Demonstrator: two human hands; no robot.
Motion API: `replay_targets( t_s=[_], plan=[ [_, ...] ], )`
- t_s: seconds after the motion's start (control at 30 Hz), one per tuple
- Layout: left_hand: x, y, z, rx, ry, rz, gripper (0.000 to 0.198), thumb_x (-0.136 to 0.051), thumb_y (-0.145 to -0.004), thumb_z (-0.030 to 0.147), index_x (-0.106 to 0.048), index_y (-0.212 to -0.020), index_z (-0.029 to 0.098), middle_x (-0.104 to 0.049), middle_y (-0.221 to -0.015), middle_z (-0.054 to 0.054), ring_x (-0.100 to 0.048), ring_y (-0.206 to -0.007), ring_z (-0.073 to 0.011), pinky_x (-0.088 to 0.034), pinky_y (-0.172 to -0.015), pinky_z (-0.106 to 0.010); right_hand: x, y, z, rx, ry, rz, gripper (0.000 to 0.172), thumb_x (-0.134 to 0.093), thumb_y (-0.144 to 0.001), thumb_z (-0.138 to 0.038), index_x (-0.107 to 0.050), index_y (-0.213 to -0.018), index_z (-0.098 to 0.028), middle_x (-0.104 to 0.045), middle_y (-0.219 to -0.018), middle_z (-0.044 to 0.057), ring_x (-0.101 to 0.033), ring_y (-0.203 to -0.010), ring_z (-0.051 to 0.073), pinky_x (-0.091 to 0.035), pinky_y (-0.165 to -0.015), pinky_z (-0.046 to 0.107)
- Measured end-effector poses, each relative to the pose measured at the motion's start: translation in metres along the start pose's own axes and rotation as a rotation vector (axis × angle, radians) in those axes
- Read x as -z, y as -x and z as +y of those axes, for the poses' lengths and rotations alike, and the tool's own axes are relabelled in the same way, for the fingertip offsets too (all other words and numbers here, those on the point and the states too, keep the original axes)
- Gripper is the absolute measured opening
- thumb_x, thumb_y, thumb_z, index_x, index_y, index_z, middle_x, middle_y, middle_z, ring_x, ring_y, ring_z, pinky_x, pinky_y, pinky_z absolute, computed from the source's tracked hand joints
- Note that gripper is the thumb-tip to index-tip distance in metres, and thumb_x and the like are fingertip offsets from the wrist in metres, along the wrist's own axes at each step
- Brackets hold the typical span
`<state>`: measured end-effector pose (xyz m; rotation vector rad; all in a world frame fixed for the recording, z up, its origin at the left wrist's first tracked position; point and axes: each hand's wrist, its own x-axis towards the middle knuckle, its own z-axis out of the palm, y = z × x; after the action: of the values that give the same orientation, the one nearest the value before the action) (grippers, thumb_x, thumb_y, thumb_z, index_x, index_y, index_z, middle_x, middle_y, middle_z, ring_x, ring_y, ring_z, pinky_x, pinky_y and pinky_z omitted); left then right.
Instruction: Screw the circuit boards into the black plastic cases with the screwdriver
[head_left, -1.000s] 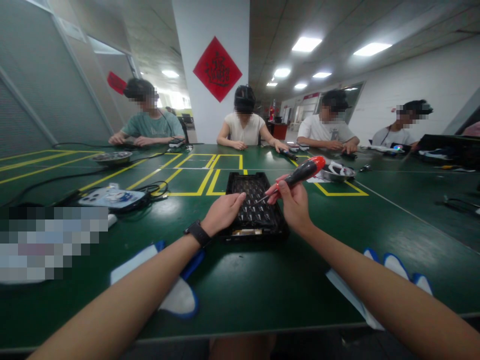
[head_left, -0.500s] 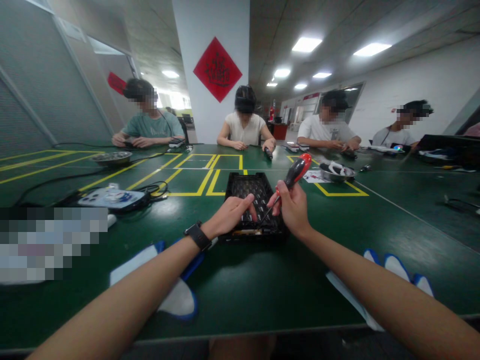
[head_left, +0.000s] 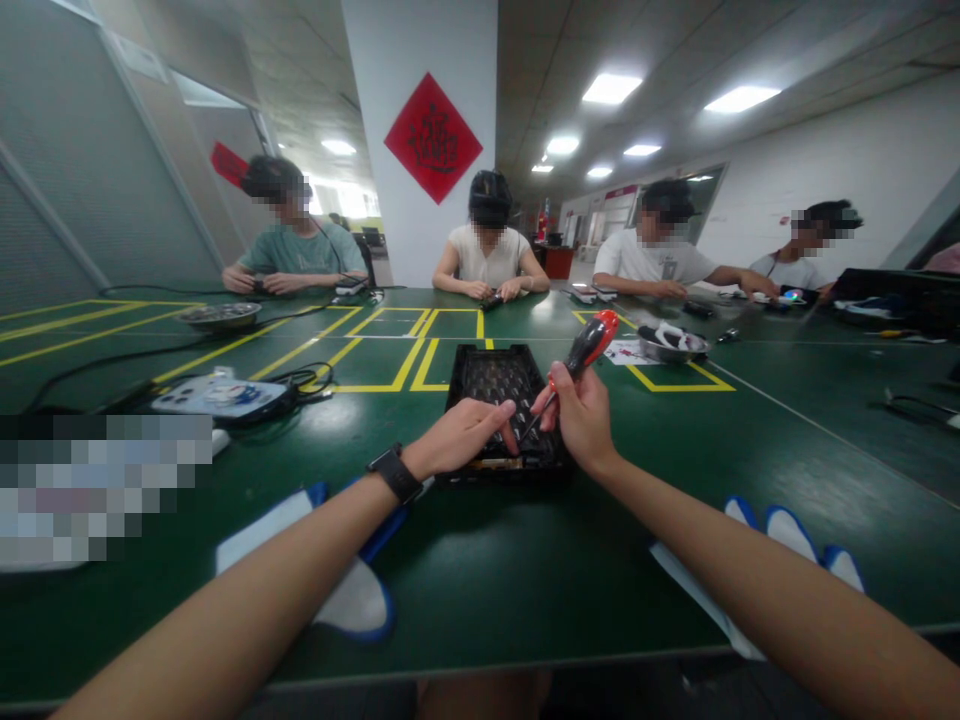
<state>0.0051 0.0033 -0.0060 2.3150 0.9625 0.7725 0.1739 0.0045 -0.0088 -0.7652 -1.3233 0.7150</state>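
Note:
My right hand (head_left: 589, 420) is closed around a screwdriver (head_left: 592, 345) with a red and black handle. The handle leans up to the right, and the thin shaft slants down left into a black plastic tray (head_left: 457, 378). Inside the tray are rows of small shiny shapes and, at the near end, a brownish-gold strip (head_left: 499, 463). My left hand (head_left: 469, 435), with a dark watch on its wrist, lies over the tray's left side. Its thumb and forefinger are apart near the screwdriver tip; the other fingers are mostly hidden.
White and blue gloves (head_left: 360, 600) lie under my left forearm, another glove (head_left: 791, 535) by my right. A phone-like device (head_left: 225, 395) with cables sits at left. Metal bowls (head_left: 221, 316) (head_left: 675, 345) stand farther back. Several people sit across the green table (head_left: 525, 600).
My left thumb has shifted slightly right, while my right hand and the screwdriver hardly move. Across the table, one person's hands have come together and another's arm has reached sideways.

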Motion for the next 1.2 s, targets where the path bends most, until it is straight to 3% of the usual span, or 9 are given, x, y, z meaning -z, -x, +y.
replay_targets(
  t_s=[0.53, 1.2],
  plan=[
    [0.0002, -0.0011, 0.0001, -0.043, -0.052, -0.071, 0.070, -0.016, -0.089, 0.053, -0.073, -0.076, 0.015, -0.066, -0.073, -0.005, -0.053, -0.064, -0.0121, -0.036, -0.066, -0.022, 0.0011, 0.0000, -0.0005, -0.011, 0.030, -0.001, 0.031, -0.047, -0.082, -0.049, -0.044, -0.080, -0.018, -0.056, -0.048, -0.006, -0.047, -0.030, 0.006, -0.035, -0.030, 0.015],
    [-0.0008, -0.0004, -0.0031, -0.017, -0.024, -0.010, 0.068, -0.018, -0.090, 0.051, -0.073, -0.072, 0.015, -0.066, -0.069, -0.004, -0.053, -0.061, -0.0115, -0.036, -0.067, -0.022, 0.0008, 0.0004, -0.0015, 0.008, 0.065, 0.004, 0.030, -0.046, -0.083, -0.048, -0.044, -0.081, -0.018, -0.055, -0.049, -0.006, -0.046, -0.031, 0.006, -0.033, -0.031, 0.015]
  ],
)
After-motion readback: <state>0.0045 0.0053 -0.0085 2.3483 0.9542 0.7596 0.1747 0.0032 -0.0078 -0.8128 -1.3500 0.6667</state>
